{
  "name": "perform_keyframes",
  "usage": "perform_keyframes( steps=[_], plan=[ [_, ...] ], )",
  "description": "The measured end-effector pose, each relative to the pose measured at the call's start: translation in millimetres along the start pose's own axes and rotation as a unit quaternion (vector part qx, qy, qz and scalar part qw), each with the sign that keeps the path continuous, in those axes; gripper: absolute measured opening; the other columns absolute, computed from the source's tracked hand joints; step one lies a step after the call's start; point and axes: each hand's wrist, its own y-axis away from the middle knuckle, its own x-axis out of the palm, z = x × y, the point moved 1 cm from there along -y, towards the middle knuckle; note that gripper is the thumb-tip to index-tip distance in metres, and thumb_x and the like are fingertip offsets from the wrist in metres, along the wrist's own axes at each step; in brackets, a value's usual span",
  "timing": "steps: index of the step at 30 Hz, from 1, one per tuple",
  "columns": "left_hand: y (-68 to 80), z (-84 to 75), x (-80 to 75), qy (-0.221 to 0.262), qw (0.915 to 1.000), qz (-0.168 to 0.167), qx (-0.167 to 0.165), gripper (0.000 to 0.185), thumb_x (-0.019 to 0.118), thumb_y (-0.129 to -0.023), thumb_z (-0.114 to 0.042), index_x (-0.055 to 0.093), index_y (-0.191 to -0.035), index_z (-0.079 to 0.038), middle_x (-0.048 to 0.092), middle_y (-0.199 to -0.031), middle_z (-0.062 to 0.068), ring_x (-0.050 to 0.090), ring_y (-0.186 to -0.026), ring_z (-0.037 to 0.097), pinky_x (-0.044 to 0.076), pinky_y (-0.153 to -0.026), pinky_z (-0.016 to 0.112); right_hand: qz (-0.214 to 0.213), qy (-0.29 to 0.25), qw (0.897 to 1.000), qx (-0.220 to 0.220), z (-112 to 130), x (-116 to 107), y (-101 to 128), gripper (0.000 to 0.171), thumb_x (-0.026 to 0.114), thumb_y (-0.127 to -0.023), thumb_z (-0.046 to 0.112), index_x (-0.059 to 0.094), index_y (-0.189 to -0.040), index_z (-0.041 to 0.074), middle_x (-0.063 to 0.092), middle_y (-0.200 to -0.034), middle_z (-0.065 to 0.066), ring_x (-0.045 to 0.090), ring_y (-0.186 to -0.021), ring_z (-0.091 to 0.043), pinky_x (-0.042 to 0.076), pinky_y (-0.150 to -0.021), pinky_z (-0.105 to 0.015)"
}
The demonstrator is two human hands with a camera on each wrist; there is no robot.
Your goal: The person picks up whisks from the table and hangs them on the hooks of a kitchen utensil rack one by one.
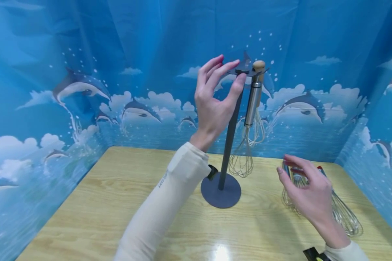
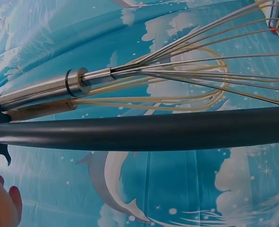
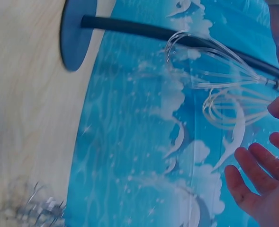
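Note:
My left hand [image 1: 215,98] is raised at the top of a dark stand [image 1: 231,134], its fingers spread beside the hooked ring [image 1: 248,73]; whether they touch it is hard to tell. From the ring hang a whisk with a steel handle [image 1: 253,101] and, behind it, a whisk with a wooden handle [image 1: 258,66] and pale wires [image 2: 215,90]. Lower right, my right hand [image 1: 310,192] holds nothing, its fingers relaxed and apart. Beyond and under it, whisks [image 1: 344,214] lie on the table, partly hidden by the hand.
The stand's round base [image 1: 220,195] rests on a wood-grain table [image 1: 124,203]. A blue curtain [image 1: 163,43] printed with dolphins closes off the back and both sides. Blurred wires of the lying whisks [image 3: 40,208] show at the right wrist view's lower left.

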Motion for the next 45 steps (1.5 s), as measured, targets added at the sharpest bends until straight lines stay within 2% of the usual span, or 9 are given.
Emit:
perform_keyframes(
  steps=[7, 12, 20, 27, 31, 35, 39, 42, 45],
  plan=[
    [-2.6, 1.3, 3.2, 0.017, 0.999, 0.039, 0.013, 0.026, 0.069, -0.096, -0.012, 0.074, -0.118, 0.002, 0.061, -0.134, 0.021, 0.061, -0.126, 0.023, 0.043, -0.11, 0.023, -0.008, -0.009, 1.0, 0.006, -15, -13, 8, 0.048, 0.082, -0.077, -0.007, 0.074, -0.122, 0.006, 0.068, -0.114, 0.021, 0.062, -0.098, 0.015, 0.046, -0.085, -0.001],
    [-2.4, 2.5, 5.1, 0.016, 0.9989, 0.031, 0.032, 0.024, 0.069, -0.096, -0.009, 0.074, -0.115, 0.004, 0.065, -0.126, 0.023, 0.066, -0.116, 0.028, 0.047, -0.106, 0.022, 0.001, -0.01, 1.0, 0.004, -20, -18, 11, 0.045, 0.081, -0.077, -0.008, 0.073, -0.119, 0.002, 0.063, -0.113, 0.031, 0.061, -0.097, 0.016, 0.045, -0.086, -0.001],
    [-0.1, 0.6, 5.6, -0.044, 0.9967, -0.016, 0.066, 0.026, 0.074, -0.093, -0.012, 0.075, -0.113, 0.004, 0.064, -0.122, 0.023, 0.063, -0.116, 0.03, 0.049, -0.1, 0.022, 0.003, 0.003, 1.0, 0.019, -27, -27, 14, 0.039, 0.081, -0.077, -0.007, 0.075, -0.115, 0.002, 0.062, -0.109, 0.037, 0.06, -0.092, 0.018, 0.045, -0.082, 0.001],
    [7.2, -6.2, 3.7, -0.153, 0.9832, -0.074, 0.066, 0.024, 0.079, -0.09, -0.022, 0.078, -0.106, -0.005, 0.06, -0.124, 0.019, 0.056, -0.117, 0.027, 0.044, -0.096, 0.031, -0.008, 0.03, 0.999, 0.038, -31, -32, 16, 0.032, 0.082, -0.079, -0.003, 0.077, -0.11, 0.003, 0.061, -0.104, 0.038, 0.059, -0.088, 0.022, 0.044, -0.08, 0.002],
    [7.0, -9.2, 5.2, -0.159, 0.9818, -0.084, 0.063, 0.024, 0.079, -0.09, -0.024, 0.078, -0.106, -0.005, 0.057, -0.126, 0.02, 0.055, -0.116, 0.027, 0.045, -0.093, 0.031, 0.022, 0.068, 0.995, 0.065, -37, -36, 18, 0.029, 0.082, -0.081, 0.004, 0.077, -0.109, 0.005, 0.073, -0.101, 0.013, 0.054, -0.085, 0.027, 0.043, -0.075, 0.002],
    [6.6, -10.1, 6.9, -0.138, 0.9862, -0.082, 0.041, 0.024, 0.078, -0.09, -0.022, 0.078, -0.106, -0.004, 0.061, -0.127, 0.021, 0.058, -0.116, 0.026, 0.043, -0.096, 0.026, 0.139, 0.133, 0.975, 0.114, -47, -41, 20, 0.029, 0.079, -0.089, 0.021, 0.075, -0.114, 0.007, 0.075, -0.105, -0.019, 0.065, -0.087, 0.006, 0.049, -0.067, -0.011],
    [6.2, -9.5, 8.6, -0.12, 0.9895, -0.075, 0.031, 0.023, 0.078, -0.091, -0.019, 0.078, -0.106, -0.001, 0.067, -0.121, 0.019, 0.061, -0.115, 0.026, 0.042, -0.103, 0.025, 0.29, 0.187, 0.927, 0.146, -60, -43, 21, 0.043, 0.068, -0.097, 0.037, 0.07, -0.125, 0.003, 0.071, -0.117, -0.027, 0.069, -0.087, -0.032, 0.052, -0.064, -0.038],
    [5.1, -9.1, 9.6, -0.111, 0.9907, -0.072, 0.033, 0.023, 0.078, -0.091, -0.017, 0.077, -0.105, 0.001, 0.067, -0.118, 0.019, 0.063, -0.114, 0.027, 0.04, -0.106, 0.024, 0.356, 0.213, 0.898, 0.146, -69, -42, 23, 0.052, 0.068, -0.097, 0.041, 0.067, -0.129, 0.0, 0.068, -0.12, -0.032, 0.068, -0.088, -0.042, 0.054, -0.067, -0.053],
    [4.3, -9.7, 9.9, -0.114, 0.9908, -0.068, 0.028, 0.023, 0.077, -0.091, -0.018, 0.077, -0.104, 0.0, 0.066, -0.118, 0.019, 0.064, -0.114, 0.025, 0.04, -0.106, 0.025, 0.381, 0.233, 0.884, 0.137, -76, -39, 27, 0.055, 0.071, -0.094, 0.042, 0.066, -0.129, 0.0, 0.066, -0.12, -0.036, 0.064, -0.097, -0.054, 0.052, -0.076, -0.065]
  ],
)
